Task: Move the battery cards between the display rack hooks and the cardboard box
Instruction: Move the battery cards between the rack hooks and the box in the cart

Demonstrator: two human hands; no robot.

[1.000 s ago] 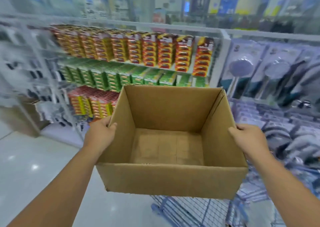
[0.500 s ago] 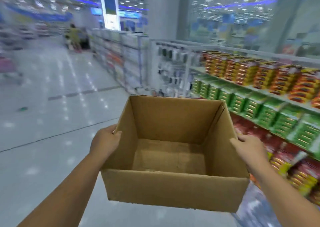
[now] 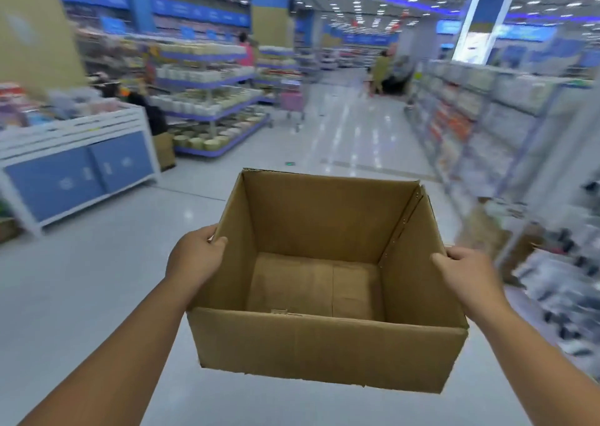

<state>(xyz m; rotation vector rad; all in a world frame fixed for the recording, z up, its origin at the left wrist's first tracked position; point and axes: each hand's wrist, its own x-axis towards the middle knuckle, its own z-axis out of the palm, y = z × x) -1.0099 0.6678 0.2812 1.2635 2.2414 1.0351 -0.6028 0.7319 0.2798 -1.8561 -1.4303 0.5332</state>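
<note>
Shelves along the right edge are a total blur, can't make out any products. The open brown corrugated cardboard box [image 3: 324,299] is up in the air, empty: left hand [image 3: 194,257] and right hand [image 3: 465,271] each curl over a side wall's rim, gripping it.

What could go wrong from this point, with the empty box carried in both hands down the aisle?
1. The cardboard box is held in the air only at its side rims by the left hand and right hand; a slip could drop it.
2. The box hides the floor just ahead, so a trip seems possible.
3. The pink cart and shoppers stand further down the aisle; a collision is conceivable.
</note>
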